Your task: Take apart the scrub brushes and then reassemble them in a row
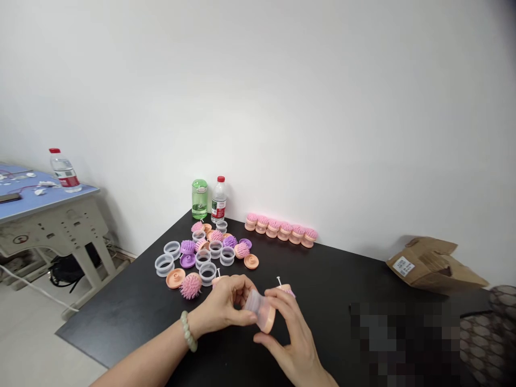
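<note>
Between my two hands, low in the centre of the head view, is a translucent cup-shaped ring with an orange cap (267, 318) at its right end. The fingers and thumb of my left hand (226, 306) close on the ring (253, 302). My right hand (291, 336) curls its fingers and thumb round the orange cap end. A bristled piece with a white pin (285, 289) stands just behind my right fingers. Another pinned piece is partly hidden behind my left hand. A pink bristled head (191, 286) lies left of my left hand.
Several clear rings (207, 273), orange and purple caps (176, 278) and bristled heads spread over the black table's (133, 306) left part. Several pink brushes (284, 231) line the wall. Bottles (218, 201) stand behind; a paper bag (435, 266) lies right.
</note>
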A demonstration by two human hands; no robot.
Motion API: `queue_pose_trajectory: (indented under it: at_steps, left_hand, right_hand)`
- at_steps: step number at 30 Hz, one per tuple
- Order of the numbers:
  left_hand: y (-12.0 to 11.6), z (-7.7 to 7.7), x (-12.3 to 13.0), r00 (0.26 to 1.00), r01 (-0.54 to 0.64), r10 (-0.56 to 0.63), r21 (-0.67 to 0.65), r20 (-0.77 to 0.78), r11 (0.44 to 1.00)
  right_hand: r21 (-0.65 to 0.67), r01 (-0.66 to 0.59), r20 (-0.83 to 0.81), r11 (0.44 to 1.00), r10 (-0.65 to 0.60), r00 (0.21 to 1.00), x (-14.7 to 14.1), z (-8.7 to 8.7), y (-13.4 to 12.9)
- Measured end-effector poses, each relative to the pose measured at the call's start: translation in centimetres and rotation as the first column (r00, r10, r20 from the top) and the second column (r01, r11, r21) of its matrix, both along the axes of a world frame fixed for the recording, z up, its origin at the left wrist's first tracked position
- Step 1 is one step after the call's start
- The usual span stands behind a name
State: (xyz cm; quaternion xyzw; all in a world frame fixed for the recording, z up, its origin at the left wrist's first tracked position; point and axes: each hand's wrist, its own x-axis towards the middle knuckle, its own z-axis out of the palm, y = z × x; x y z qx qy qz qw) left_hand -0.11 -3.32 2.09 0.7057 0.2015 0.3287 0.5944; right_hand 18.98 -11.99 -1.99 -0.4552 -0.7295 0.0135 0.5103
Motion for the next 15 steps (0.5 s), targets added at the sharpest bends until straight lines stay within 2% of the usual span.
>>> queue_pose_trajectory:
  at_steps: [3, 7, 12, 15]
  left_hand:
    - [-0.11, 0.17, 0.02, 0.999, -0.022, 0.022, 0.002, 0.029, 1.0]
    - [-0.19, 0.29, 0.09, 0.999, -0.047, 0.048, 0.084, 0.0, 0.995]
    - [-0.17, 0.35, 0.1, 0.995, -0.087, 0.092, 0.113, -0.036, 0.99]
    - [-0.21, 0.44, 0.06, 0.995, -0.08, 0.088, 0.137, -0.051, 0.987]
  right_hand:
    - [-0.153, -0.049, -0.087, 0.987, 0.036, 0.996, 0.25, 0.28, -0.05]
    - [-0.341, -0.077, -0.193, 0.937, 0.01, 0.981, 0.29, 0.91, 0.11]
    - [-0.272, -0.07, -0.231, 0.96, 0.006, 0.973, 0.36, 0.74, 0.29]
    - [-0.336, -0.087, -0.236, 0.938, 0.005, 0.972, 0.38, 0.63, 0.4]
